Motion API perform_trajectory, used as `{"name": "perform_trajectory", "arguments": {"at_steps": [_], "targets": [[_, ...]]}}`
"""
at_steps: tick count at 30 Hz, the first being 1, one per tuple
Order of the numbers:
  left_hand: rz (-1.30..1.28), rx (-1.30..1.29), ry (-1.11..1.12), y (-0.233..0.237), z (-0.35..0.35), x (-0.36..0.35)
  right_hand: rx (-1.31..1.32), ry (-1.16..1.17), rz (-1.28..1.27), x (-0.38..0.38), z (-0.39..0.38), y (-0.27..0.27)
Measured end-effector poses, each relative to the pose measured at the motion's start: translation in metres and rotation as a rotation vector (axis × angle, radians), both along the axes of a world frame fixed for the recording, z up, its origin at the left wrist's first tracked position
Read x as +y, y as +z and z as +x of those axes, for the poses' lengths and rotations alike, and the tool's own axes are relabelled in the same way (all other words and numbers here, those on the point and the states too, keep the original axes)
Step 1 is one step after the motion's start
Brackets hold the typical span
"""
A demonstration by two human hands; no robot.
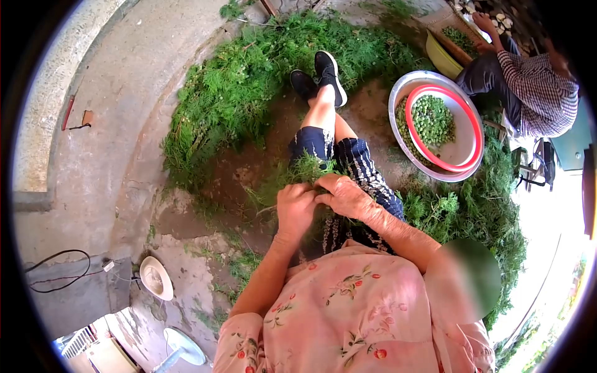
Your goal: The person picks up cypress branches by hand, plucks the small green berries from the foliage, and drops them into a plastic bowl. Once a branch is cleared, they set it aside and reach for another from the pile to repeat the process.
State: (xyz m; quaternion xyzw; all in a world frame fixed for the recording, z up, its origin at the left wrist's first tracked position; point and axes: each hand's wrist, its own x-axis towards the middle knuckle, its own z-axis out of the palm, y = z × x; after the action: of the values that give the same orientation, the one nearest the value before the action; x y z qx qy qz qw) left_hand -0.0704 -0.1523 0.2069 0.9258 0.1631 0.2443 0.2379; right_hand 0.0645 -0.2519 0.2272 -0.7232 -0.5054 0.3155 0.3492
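Over my lap, my left hand [296, 202] and my right hand [346, 196] meet with bent, closed fingers. My left hand pinches a feathery green sprig [310, 166] that looks like an evergreen; its foliage spreads above and left of the fingers. The right fingertips touch the left ones at the sprig, and what they pinch is hidden. To the right of my knees is a wide metal basin [398, 93] with a red-rimmed bowl [477, 144] inside it. Small round green fruits or cones [432, 118] lie in the bowl, and more show in the basin around it.
Cut green branches [230, 81] cover the ground around my feet and right side. A co-worker in a checked shirt [541, 93] sits at upper right beside a yellow basin [440, 57]. A pale hat-like object [155, 278] and a fan [183, 348] are at lower left.
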Motion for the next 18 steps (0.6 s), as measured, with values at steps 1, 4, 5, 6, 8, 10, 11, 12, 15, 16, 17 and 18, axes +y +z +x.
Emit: {"name": "perform_trajectory", "arguments": {"at_steps": [1,4,5,6,8,10,11,12,15,16,17,18], "targets": [[0.011,0.012,0.011,-0.001,0.001,-0.001,-0.047,0.01,-0.05,0.001,0.0,0.001],[0.128,0.105,0.045,-0.002,0.001,-0.005,-0.143,0.027,-0.171,-0.001,-0.004,0.008],[0.17,0.128,0.036,-0.002,0.003,-0.006,-0.152,0.023,-0.187,-0.002,-0.004,0.01],[0.211,0.152,0.03,-0.003,0.005,-0.006,-0.161,0.021,-0.204,-0.003,-0.004,0.011],[0.236,0.138,-0.015,-0.008,0.006,-0.004,-0.114,-0.019,-0.181,-0.005,-0.004,-0.005],[0.277,0.147,-0.039,-0.009,0.008,-0.003,-0.054,-0.053,-0.187,-0.008,-0.005,-0.005],[0.272,0.146,-0.046,-0.009,0.008,-0.003,-0.019,-0.071,-0.137,-0.011,-0.005,-0.011],[0.267,0.146,-0.054,-0.009,0.008,-0.004,0.01,-0.051,-0.111,-0.015,-0.004,-0.014],[0.201,0.193,-0.057,-0.008,0.007,-0.003,0.032,0.022,-0.042,-0.025,0.0,-0.017],[0.169,0.214,-0.055,-0.008,0.007,-0.003,0.045,0.021,-0.011,-0.031,-0.004,-0.017],[0.175,0.215,-0.061,-0.006,0.008,-0.004,0.056,0.021,0.018,-0.039,-0.011,-0.015],[0.179,0.213,-0.067,-0.003,0.009,-0.006,0.065,0.022,0.046,-0.043,-0.013,-0.011]]}}
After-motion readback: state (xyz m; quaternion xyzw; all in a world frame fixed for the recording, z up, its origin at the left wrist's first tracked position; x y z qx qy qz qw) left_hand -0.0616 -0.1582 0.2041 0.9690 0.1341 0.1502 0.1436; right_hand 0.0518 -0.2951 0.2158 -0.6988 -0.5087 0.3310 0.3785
